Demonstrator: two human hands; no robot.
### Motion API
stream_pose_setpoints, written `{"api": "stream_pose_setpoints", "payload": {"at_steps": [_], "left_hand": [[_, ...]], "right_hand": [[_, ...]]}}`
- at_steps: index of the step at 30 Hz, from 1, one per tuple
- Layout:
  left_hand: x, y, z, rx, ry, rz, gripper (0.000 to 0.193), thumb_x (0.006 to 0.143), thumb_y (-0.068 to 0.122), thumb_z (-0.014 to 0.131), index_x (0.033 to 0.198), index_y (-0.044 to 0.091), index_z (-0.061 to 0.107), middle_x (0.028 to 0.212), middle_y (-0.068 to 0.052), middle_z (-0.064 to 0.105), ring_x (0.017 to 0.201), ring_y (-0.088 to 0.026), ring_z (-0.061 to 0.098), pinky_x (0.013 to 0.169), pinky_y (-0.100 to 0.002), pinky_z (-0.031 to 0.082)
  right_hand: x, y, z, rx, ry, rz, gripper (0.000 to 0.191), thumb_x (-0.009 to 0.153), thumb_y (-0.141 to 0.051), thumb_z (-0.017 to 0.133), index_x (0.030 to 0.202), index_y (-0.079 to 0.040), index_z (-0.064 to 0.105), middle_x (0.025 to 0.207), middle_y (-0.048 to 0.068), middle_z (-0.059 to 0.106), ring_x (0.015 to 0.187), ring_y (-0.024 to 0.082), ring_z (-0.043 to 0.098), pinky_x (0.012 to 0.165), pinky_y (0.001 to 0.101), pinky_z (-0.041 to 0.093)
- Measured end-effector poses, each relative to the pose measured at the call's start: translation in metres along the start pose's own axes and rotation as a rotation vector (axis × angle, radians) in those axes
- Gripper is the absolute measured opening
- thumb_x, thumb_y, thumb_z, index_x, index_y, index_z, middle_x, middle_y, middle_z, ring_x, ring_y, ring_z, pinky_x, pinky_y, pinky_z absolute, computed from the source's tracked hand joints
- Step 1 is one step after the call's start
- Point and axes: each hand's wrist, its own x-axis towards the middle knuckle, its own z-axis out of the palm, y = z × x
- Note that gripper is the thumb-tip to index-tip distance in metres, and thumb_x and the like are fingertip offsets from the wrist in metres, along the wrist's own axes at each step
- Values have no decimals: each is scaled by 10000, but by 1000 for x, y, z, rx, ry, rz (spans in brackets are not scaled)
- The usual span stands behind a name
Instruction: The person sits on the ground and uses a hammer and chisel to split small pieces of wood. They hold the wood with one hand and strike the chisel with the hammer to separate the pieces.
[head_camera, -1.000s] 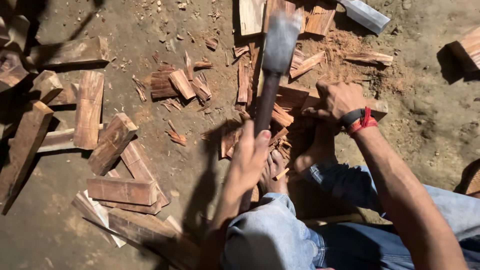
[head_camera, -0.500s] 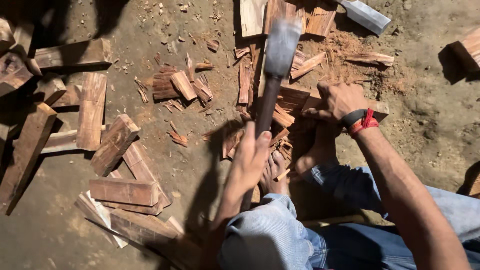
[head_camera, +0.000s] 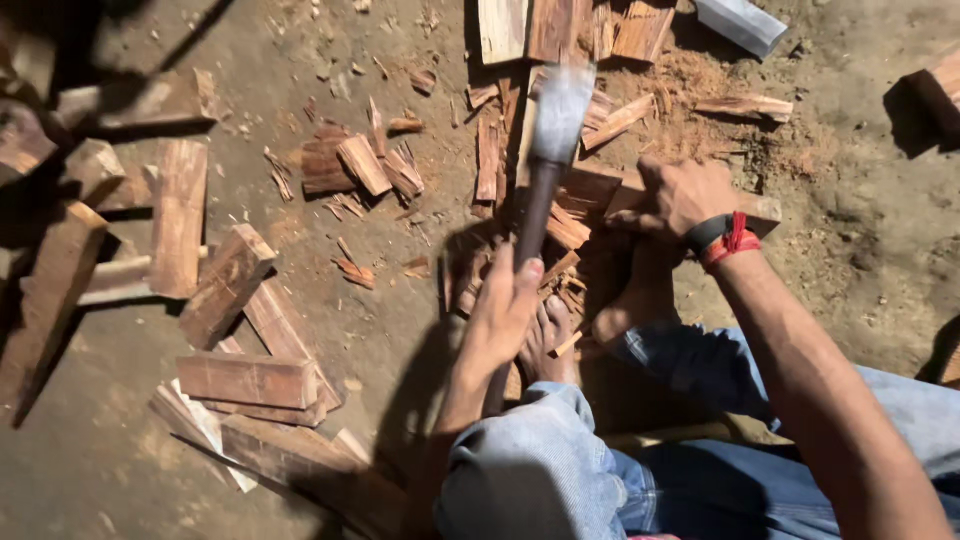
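Note:
My left hand (head_camera: 505, 310) is shut around the dark handle of a hatchet. Its grey metal head (head_camera: 560, 112) is blurred and hovers above a reddish wood block (head_camera: 592, 186) on the dirt. My right hand (head_camera: 683, 195), with a black and red band at the wrist, grips that block at its right end and holds it down. My bare feet (head_camera: 548, 340) rest just behind the block among small splinters. My knees in blue jeans (head_camera: 540, 470) fill the bottom of the view.
Split reddish wood pieces (head_camera: 228, 285) lie scattered on the left. More split sticks (head_camera: 365, 165) and chips sit in the middle, and planks (head_camera: 545, 25) at the top. A grey metal piece (head_camera: 742, 22) lies at the top right. The ground is bare dirt with sawdust (head_camera: 860, 230).
The hatchet head has come down a little toward the block. My right hand has stayed on the wood.

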Motion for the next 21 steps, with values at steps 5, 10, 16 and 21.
{"api": "stream_pose_setpoints", "payload": {"at_steps": [5, 10, 16, 21], "left_hand": [[-5, 33, -19, -59, 3, 90, 606, 999, 590, 465, 1152, 8, 529, 620, -38, 529, 473, -80, 502, 375, -261, 420], [-31, 95, -57, -293, -51, 288, 614, 1073, 579, 464, 1264, -4, 469, 751, 32, 504, 542, -77, 422, 453, -234, 370], [-7, 35, -7, -117, -98, -188, 411, 1041, 449, 456, 1278, 113, 437, 641, 30, 478, 475, -83, 456, 386, -247, 374], [-17, 16, -27, -157, -38, -27, 426, 1084, 452, 478, 1131, 29, 495, 677, 21, 478, 509, -95, 464, 410, -253, 396]], "right_hand": [[4, -2, 2, -60, 109, -39, 740, 737, -801, 677, 1156, -196, 594, 829, 118, 710, 753, 343, 707, 626, 451, 535], [3, -3, 5, -72, 10, -5, 840, 753, -799, 670, 1340, -215, 533, 768, 137, 716, 717, 333, 718, 597, 425, 551], [2, -6, 11, -87, 310, -111, 798, 703, -801, 658, 1257, -236, 547, 875, 146, 737, 783, 348, 727, 604, 429, 553], [10, -1, 17, 31, 69, -22, 675, 855, -793, 696, 1134, -182, 624, 837, 126, 720, 754, 346, 704, 643, 456, 533]]}}
